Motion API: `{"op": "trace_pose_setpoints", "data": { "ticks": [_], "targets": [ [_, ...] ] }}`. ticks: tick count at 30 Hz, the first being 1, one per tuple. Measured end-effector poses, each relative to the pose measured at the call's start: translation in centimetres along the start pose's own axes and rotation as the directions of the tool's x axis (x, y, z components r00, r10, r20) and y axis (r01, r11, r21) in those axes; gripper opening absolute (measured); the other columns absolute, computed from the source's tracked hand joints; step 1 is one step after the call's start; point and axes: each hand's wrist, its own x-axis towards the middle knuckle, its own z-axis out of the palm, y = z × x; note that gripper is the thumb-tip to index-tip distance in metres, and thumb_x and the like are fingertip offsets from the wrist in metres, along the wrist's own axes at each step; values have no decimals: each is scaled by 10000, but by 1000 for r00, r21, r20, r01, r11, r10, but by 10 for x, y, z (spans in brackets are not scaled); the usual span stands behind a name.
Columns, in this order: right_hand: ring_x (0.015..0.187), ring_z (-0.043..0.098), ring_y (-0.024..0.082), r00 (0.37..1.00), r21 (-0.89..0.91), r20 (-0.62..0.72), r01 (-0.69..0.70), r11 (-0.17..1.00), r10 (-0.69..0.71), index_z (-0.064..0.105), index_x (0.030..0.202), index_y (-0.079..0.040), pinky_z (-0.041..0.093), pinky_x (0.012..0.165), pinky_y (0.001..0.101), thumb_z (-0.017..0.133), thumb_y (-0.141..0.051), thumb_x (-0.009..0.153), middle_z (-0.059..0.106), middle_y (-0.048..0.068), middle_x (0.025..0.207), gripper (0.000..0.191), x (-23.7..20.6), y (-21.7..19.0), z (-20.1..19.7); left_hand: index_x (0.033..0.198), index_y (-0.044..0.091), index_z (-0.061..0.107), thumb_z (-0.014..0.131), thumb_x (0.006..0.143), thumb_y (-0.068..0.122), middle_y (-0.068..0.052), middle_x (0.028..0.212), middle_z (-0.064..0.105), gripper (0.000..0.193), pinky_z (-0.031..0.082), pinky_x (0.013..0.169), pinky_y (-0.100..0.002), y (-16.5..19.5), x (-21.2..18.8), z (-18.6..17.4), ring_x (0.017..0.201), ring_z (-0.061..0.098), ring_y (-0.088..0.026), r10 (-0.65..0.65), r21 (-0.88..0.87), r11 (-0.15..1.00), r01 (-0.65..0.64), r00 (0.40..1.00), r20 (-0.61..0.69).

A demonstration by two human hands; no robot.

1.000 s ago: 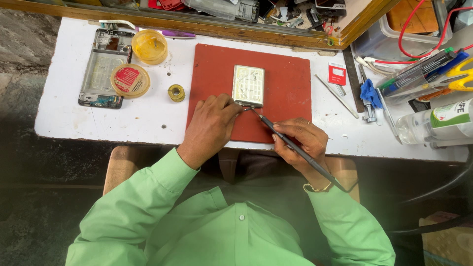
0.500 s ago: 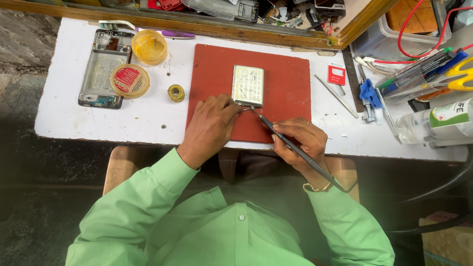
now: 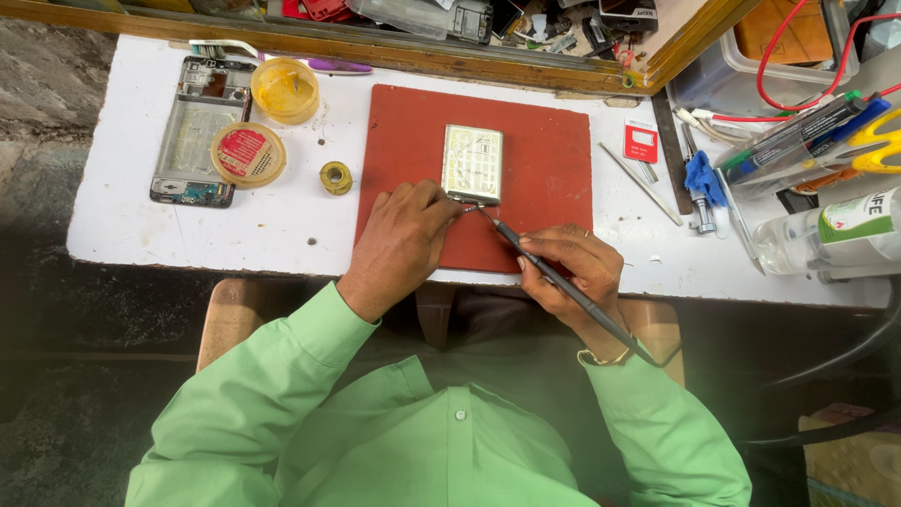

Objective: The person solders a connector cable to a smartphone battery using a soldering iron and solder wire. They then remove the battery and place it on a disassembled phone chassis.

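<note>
We see a pale rectangular phone battery lying flat near the middle of a red work mat on a white table. Our left hand rests on the mat with its fingers curled, the fingertips pressing the battery's near edge. Our right hand pinches a slim dark soldering iron like a pen, its tip touching the battery's near edge just beside the left fingertips. To the left of the mat lie an opened phone frame, two round yellow tins and a small solder spool. To the right sit a red card and a clear bottle.
</note>
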Motion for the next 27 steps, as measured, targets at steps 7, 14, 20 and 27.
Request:
{"op": "trace_pose_setpoints", "data": {
  "ticks": [7, 14, 20, 27],
  "targets": [
    [859, 767, 244, 1000, -8, -2, 0, 1000, 0, 705, 983, 15, 633, 731, 287, 783, 46, 791, 757, 150, 953, 210, 0, -1, 0, 1041, 99, 739, 653, 932, 67, -31, 977, 607, 142, 416, 773, -395, 1, 0, 0, 886, 574, -239, 0, 6, 1000, 0, 1000, -5],
    [860, 767, 245, 1000, -12, -6, 6, 1000, -6, 704, 980, 13, 631, 739, 293, 788, 45, 792, 756, 147, 945, 208, 0, -1, 0, 1037, 96, 738, 656, 938, 71, -33, 983, 613, 132, 415, 770, -396, 1, -1, -1, 885, 573, -240, -4, 9, 1000, 5, 1000, -8],
    [855, 765, 243, 1000, -8, -9, 6, 1000, -6, 705, 978, 12, 627, 730, 289, 789, 46, 790, 756, 145, 939, 209, 0, -1, 0, 1044, 100, 741, 655, 929, 67, -35, 979, 610, 148, 413, 767, -397, 2, 0, -1, 887, 573, -242, 2, 4, 1000, -2, 1000, -14],
    [849, 765, 236, 1000, 3, -8, -4, 1000, 4, 707, 981, 14, 625, 723, 282, 784, 46, 792, 756, 146, 939, 207, 0, -1, 0, 1035, 105, 743, 654, 926, 67, -33, 977, 607, 145, 407, 758, -396, 2, 0, -1, 888, 571, -242, -2, 15, 1000, 2, 1000, -13]
  ]
}}
